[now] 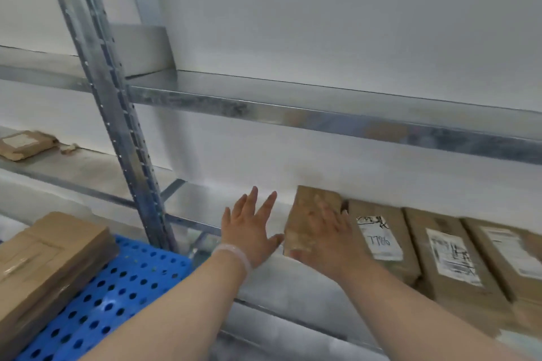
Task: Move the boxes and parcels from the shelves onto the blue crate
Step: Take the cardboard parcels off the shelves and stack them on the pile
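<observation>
Four brown paper-wrapped parcels in a row on lower galvanised steel shelf, 3 to 5 o'clock: leftmost parcel, plain top; second parcel, white label with handwritten digits; third parcel and fourth parcel, printed white labels. All lie flat, side by side. Flat on leftmost parcel lies right hand, fingers straight, thumb at its near end; grip wide open, nothing clasped, blurred. Just left of that parcel, near centre, left hand with fingers splayed over bare shelf, grip wide open and empty; thumb tip near parcel corner, contact unclear. Clear wristband on left wrist. One blue perforated plastic crate at 8 o'clock, brown taped cardboard box on it; more beneath, cannot tell. One brown flat parcel at 9 o'clock on neighbouring bay, pale scrap beside it. One slotted steel upright stands between crate and row. Upper steel shelf crosses at 2 o'clock.
</observation>
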